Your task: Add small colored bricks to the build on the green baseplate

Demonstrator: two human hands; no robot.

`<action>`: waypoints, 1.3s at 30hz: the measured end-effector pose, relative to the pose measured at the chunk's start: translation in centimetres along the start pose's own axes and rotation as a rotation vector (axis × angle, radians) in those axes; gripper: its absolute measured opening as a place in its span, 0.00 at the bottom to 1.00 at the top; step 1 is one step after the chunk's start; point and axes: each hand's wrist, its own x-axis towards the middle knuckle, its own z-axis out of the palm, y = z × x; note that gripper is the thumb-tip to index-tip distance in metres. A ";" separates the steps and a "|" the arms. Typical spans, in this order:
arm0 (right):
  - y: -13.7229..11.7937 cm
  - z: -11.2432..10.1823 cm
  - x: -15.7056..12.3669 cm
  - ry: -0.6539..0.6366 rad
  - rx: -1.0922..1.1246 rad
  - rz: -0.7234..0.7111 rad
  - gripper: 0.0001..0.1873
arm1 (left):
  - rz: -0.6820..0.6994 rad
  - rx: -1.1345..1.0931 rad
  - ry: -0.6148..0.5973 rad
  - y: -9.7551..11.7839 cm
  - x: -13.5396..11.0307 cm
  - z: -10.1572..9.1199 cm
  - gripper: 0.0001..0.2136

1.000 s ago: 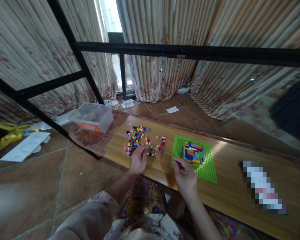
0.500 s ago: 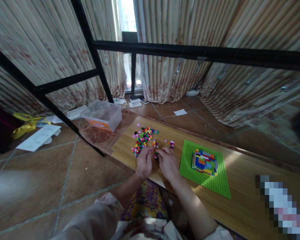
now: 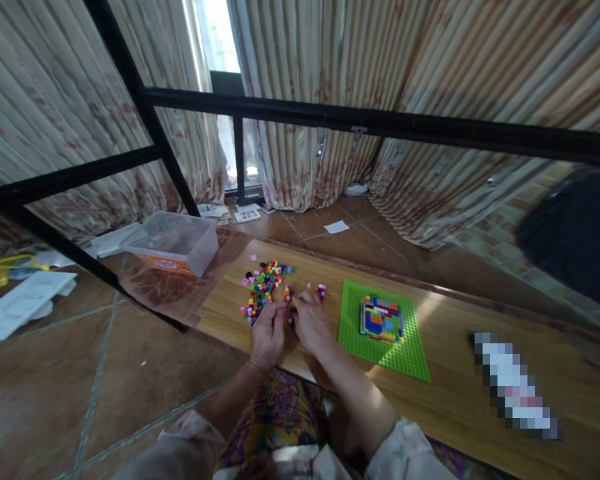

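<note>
My left hand (image 3: 269, 333) is closed in a pinch at the front of the wooden board, just beside a heap of small coloured toy bricks (image 3: 265, 283). Right against its fingertips, my right hand (image 3: 310, 322) pinches too. Whatever sits between the fingers is too small and covered to make out. Beyond the fingertips lie a few loose bricks (image 3: 287, 292), and a small purple-and-white cluster of bricks (image 3: 321, 292) lies past my right hand. To the right, a green baseplate (image 3: 350, 347) carries a low, multicoloured brick build (image 3: 381, 320).
The wooden board (image 3: 450, 360) runs across in front of me, with a pixelated object (image 3: 515, 387) at its right. A clear plastic box (image 3: 200, 250) with an orange label stands at the left. Black metal bars (image 3: 330, 120) cross before the curtains (image 3: 320, 60). Papers (image 3: 337, 227) lie on the tiled floor.
The camera has turned right, so everything sits further left in view. My hands have come together, fingertips now meeting; the green and pink bits under them are mostly covered.
</note>
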 end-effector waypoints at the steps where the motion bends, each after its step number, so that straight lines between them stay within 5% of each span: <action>1: -0.1 0.1 -0.1 0.005 0.004 -0.010 0.11 | 0.004 0.001 -0.002 0.0 0.0 0.0 0.11; 18: 2.4 -1.3 -2.8 0.121 0.072 0.110 0.12 | 0.042 0.080 -0.007 -0.7 -0.1 0.2 0.10; 39: -1.0 -0.3 -0.3 0.088 -0.188 0.215 0.08 | 0.015 0.044 -0.007 0.0 -0.1 0.2 0.09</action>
